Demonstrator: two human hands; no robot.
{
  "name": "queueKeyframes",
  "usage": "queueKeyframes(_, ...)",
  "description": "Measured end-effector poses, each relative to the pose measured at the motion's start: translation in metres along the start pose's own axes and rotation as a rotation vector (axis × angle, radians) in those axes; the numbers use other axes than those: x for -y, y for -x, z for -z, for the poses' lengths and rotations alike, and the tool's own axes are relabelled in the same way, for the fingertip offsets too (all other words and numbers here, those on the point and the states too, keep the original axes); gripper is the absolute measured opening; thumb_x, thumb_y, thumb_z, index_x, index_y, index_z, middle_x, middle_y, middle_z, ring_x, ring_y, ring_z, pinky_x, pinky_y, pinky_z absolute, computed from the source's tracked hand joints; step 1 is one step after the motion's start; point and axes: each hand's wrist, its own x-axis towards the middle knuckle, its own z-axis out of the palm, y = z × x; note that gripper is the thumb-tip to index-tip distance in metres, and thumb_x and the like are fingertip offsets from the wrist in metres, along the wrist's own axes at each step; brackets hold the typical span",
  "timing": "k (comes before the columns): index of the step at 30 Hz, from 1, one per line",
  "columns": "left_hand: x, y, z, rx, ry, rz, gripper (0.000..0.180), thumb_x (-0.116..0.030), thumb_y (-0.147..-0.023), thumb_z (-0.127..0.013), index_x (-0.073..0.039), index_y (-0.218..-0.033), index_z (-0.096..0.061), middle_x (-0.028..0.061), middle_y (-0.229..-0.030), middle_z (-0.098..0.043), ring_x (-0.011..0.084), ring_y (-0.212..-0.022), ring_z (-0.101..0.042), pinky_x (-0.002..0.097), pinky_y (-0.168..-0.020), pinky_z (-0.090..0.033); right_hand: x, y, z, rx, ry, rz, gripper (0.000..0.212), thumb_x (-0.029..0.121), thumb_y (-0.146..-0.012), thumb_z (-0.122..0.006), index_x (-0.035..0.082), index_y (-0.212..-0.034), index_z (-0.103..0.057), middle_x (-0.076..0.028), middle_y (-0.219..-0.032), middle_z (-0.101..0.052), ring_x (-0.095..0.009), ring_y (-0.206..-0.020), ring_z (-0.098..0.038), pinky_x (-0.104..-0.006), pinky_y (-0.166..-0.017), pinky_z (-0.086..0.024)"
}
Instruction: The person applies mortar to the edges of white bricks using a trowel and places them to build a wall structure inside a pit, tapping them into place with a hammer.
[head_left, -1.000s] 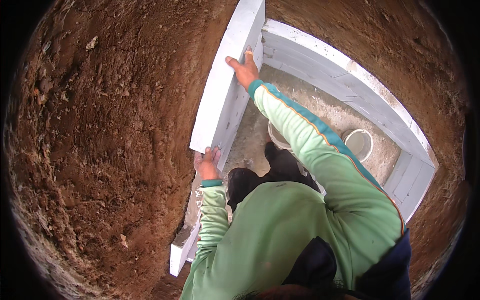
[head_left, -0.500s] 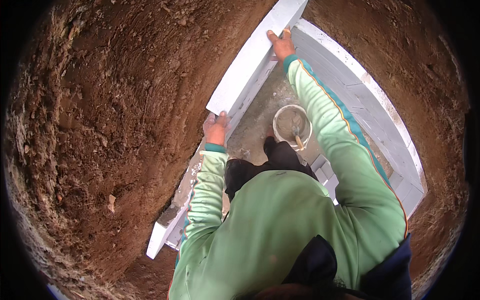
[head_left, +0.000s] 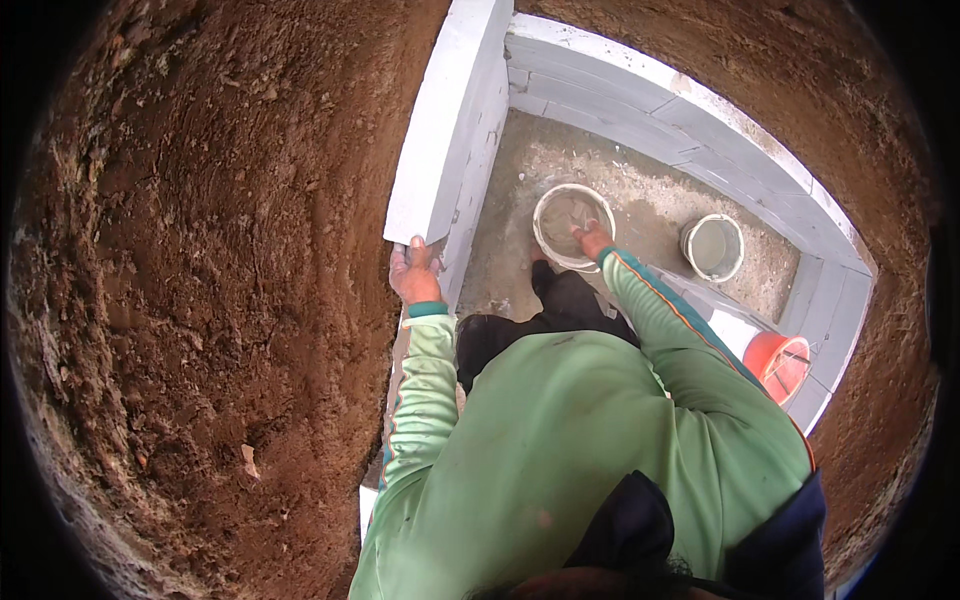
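Note:
A long white lightweight concrete block [head_left: 432, 150] lies on top of the left wall, against the earth bank. My left hand [head_left: 415, 272] holds its near end, the thumb on the edge and the fingers curled below. Inside the pit, a white bucket [head_left: 540, 232] of grey mortar [head_left: 562, 215] stands on the floor just ahead of my feet. Reaching into it, my right hand [head_left: 593, 240] is closed round the handle of a trowel [head_left: 578, 212]. Most of that handle is hidden by the fingers, and the blade sits in the mortar.
Block walls [head_left: 640, 95] enclose the pit at the far and right sides. A second white bucket [head_left: 712, 248] with greyish liquid stands to the right, and a red-orange bucket [head_left: 778, 366] is by the right wall. A rough brown earth bank [head_left: 230, 250] rises on the left.
My right hand has left the far part of the block and come down to the trowel in the mortar bucket. My left hand stays at the block's near end. The view has turned.

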Motion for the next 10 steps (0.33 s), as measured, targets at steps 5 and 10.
queueKeyframes(5, -0.009, 0.003, 0.002, -0.022, 0.007, 0.043, 0.051, -0.028, -0.096, -0.069, -0.009, -0.139, -0.05, 0.009, -0.122, -0.064, 0.0244, -0.111, -0.058, 0.0394, -0.081, -0.048, -0.133, 0.102, -0.031, 0.159, 0.122, -0.307, 0.063, 0.045, -0.083, -0.073, -0.006, -0.118, -0.065, -0.029, -0.124, -0.063, -0.041, -0.118, -0.061, -0.0457, -0.101, -0.048)
queueKeyframes(10, 0.012, 0.012, -0.024, 0.119, -0.149, 0.125, 0.057, -0.032, -0.094, -0.07, -0.011, -0.14, -0.045, 0.0112, -0.133, -0.06, 0.0285, -0.12, -0.056, 0.0449, -0.089, -0.047, -0.187, 0.193, -0.053, -0.103, -0.093, -0.402, 0.063, 0.039, -0.082, -0.074, 0.006, -0.133, -0.059, -0.028, -0.128, -0.062, -0.041, -0.121, -0.06, -0.0459, -0.104, -0.047)
